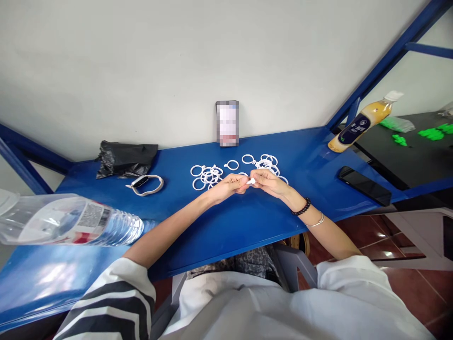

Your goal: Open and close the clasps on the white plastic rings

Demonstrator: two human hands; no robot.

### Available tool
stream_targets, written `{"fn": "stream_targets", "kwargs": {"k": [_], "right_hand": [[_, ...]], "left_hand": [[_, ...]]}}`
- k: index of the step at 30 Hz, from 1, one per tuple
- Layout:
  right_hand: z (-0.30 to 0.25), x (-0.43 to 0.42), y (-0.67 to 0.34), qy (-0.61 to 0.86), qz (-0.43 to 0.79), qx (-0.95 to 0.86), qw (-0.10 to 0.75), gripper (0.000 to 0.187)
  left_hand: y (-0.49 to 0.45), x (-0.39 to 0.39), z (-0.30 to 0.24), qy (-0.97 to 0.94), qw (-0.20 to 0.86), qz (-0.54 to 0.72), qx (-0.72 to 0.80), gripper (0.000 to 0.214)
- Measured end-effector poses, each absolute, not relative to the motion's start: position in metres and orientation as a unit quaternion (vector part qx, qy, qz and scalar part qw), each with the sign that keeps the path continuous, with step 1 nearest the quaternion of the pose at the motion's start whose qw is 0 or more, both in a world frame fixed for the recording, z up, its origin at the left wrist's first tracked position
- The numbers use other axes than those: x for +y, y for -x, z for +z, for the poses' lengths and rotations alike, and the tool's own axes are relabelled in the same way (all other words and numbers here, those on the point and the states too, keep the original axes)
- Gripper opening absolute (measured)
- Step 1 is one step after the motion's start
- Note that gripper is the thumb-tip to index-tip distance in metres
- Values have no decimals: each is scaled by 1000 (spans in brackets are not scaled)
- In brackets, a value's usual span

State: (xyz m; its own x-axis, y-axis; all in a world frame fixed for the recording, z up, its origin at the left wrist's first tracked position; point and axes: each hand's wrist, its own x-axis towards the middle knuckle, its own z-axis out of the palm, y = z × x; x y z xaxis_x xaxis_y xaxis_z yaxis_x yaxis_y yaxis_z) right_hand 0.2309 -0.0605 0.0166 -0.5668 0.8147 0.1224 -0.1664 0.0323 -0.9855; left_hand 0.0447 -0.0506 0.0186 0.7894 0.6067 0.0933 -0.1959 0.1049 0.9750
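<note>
Presently, a small white piece is located between both hands, at three o'clock of the left hand and at nine o'clock of the right hand. Each hand is almost closed, with thumb and bent fingers pinching this piece from its own side. Counted from the piece, a first group of white rings lies near, between nine and ten o'clock; a second ring group lies just beside the right hand, between one and two; a single ring lies between ten and eleven. The fingertips cover most of the piece, so its full shape I cannot tell. The hands also hide some rings partly. At eleven o'clock, a phone-shaped object is obscured by coarse squares. At half past eight, a water bottle is cut off by the left border.
</note>
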Motion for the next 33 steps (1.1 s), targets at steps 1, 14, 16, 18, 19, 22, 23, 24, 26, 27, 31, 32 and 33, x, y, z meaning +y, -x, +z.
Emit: {"fn": "stream_targets", "kwargs": {"k": [1,14,16,18,19,22,23,24,26,27,31,32,33], "right_hand": [[17,-60,-231,266,648,-591,399,50],[30,-49,-261,544,137,-717,414,41],[29,-48,-264,569,37,-743,350,37],[28,-49,-263,584,-7,-757,294,35],[27,-50,-262,589,-13,-761,272,34],[26,-51,-261,594,-17,-766,246,34],[26,-51,-261,593,-18,-764,254,33],[26,-51,-261,592,-19,-760,267,31],[27,-50,-262,589,-14,-751,299,29],[27,-50,-262,583,-4,-749,315,28],[26,-52,-254,503,101,-789,339,25],[25,-53,-250,476,133,-803,333,24],[24,-55,-246,455,158,-814,324,23]], "left_hand": [[-46,-50,19,-592,734,288,164,64],[-38,-29,13,-837,218,308,395,30],[-37,-31,7,-851,112,245,450,26],[-40,-34,3,-858,61,195,471,25],[-42,-35,1,-861,48,180,473,25],[-48,-37,-2,-868,29,146,474,18],[-49,-37,-2,-871,26,131,473,15],[-50,-37,-2,-874,24,116,471,12],[-50,-36,0,-882,24,102,460,12],[-49,-35,2,-885,26,107,453,12],[-49,-36,11,-884,71,153,437,12],[-50,-36,13,-882,85,159,436,14],[-51,-36,15,-881,97,162,434,17]]}}
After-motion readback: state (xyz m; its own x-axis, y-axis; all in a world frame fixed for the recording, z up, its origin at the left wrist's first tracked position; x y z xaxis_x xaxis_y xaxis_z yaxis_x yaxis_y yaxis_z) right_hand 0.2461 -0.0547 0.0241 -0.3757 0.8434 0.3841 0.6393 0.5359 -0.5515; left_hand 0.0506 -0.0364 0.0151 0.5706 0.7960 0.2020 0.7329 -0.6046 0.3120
